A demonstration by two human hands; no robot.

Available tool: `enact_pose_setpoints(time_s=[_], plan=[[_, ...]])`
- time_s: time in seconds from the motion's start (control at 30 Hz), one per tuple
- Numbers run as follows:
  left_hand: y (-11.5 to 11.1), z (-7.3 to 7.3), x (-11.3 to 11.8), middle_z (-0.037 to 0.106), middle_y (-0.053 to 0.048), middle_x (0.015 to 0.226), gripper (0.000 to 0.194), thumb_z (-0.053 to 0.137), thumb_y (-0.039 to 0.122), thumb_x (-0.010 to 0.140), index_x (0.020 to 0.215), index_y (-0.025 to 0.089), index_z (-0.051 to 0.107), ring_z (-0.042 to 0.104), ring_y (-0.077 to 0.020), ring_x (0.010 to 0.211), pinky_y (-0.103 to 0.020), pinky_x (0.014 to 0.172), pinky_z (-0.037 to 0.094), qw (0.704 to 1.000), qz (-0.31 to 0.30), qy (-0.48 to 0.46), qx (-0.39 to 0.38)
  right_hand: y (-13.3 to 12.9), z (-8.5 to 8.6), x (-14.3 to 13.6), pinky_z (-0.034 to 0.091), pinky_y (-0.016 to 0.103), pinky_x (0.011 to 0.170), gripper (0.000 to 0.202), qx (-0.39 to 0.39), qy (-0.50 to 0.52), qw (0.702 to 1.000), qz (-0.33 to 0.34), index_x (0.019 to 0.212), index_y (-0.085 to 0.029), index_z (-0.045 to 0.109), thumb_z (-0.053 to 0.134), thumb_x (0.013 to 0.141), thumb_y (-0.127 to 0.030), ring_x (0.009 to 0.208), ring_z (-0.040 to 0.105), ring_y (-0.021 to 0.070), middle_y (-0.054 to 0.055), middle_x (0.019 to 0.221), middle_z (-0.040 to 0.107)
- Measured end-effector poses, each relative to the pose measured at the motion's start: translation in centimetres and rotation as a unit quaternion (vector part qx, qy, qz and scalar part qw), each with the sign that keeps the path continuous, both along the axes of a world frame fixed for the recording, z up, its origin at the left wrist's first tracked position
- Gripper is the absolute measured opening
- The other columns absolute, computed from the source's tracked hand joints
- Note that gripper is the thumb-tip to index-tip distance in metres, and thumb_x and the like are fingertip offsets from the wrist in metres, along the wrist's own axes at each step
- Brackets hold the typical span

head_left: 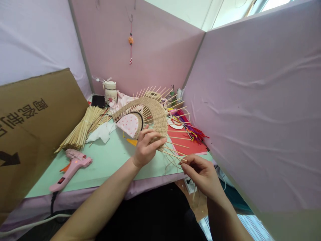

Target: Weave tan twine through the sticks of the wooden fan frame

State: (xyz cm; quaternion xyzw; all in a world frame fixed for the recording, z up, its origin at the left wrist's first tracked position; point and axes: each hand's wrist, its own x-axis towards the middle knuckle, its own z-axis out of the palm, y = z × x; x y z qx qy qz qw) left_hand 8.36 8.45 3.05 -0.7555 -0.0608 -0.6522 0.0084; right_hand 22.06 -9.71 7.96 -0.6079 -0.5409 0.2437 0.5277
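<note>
A fan-shaped woven piece [159, 115] stands tilted above the table, its tan cord band woven over thin sticks that spread outward past the rim. At its inner curve sits a pink dotted half-round panel [129, 124] edged in black. My left hand [147, 147] is closed on the lower end of the woven band, fingers over its front. To the right, my right hand [200, 170] pinches near the tip of the lowest stick, where loose thin cord [173, 160] hangs in loops. Whether the fingertips hold the cord, the stick or both is hard to see.
A pink glue gun [72, 169] lies at the left beside a bundle of sticks [84, 127] and white tissue [101, 132]. Red sheets [179, 139] and colourful pipe cleaners [189, 125] lie right. A cardboard panel [37, 134] stands left; a white bottle [110, 92] stands behind.
</note>
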Motion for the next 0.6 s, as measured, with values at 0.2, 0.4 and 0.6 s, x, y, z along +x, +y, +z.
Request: enact_pose_setpoints(time_s=[0.2, 0.4, 0.6], plan=[[0.1, -0.2, 0.0, 0.067, -0.003, 0.098, 0.032, 0.061, 0.006, 0.086, 0.105, 0.030, 0.070, 0.053, -0.0183, 0.103, -0.047, 0.102, 0.048, 1.000, 0.002, 0.003, 0.000, -0.8, 0.7, 0.6, 0.034, 0.022, 0.043, 0.023, -0.011, 0.035, 0.999, -0.029, 0.073, -0.018, 0.066, 0.068, 0.080, -0.039, 0.045, 0.044, 0.0096, -0.001, 0.053, 0.054], [0.0, 0.1, 0.0, 0.067, -0.004, 0.095, 0.029, 0.060, 0.008, 0.087, 0.104, 0.030, 0.071, 0.054, -0.0179, 0.103, -0.046, 0.102, 0.048, 1.000, 0.003, 0.000, 0.002, -1.2, 1.2, 0.3, 0.036, 0.023, 0.044, 0.020, 0.022, 0.022, 0.998, -0.046, 0.070, -0.019, 0.066, 0.068, 0.081, -0.036, 0.046, 0.046, 0.0099, -0.001, 0.054, 0.056], [0.2, 0.0, 0.1, 0.066, -0.003, 0.098, 0.031, 0.060, 0.007, 0.087, 0.105, 0.030, 0.070, 0.054, -0.0177, 0.103, -0.046, 0.102, 0.048, 1.000, 0.008, 0.001, -0.001, -1.3, 1.4, -2.7, 0.045, 0.024, 0.057, 0.005, 0.091, -0.162, 0.982, 0.031, 0.081, -0.021, 0.069, 0.065, 0.085, -0.021, 0.059, 0.058, 0.0127, 0.001, 0.067, 0.066]])
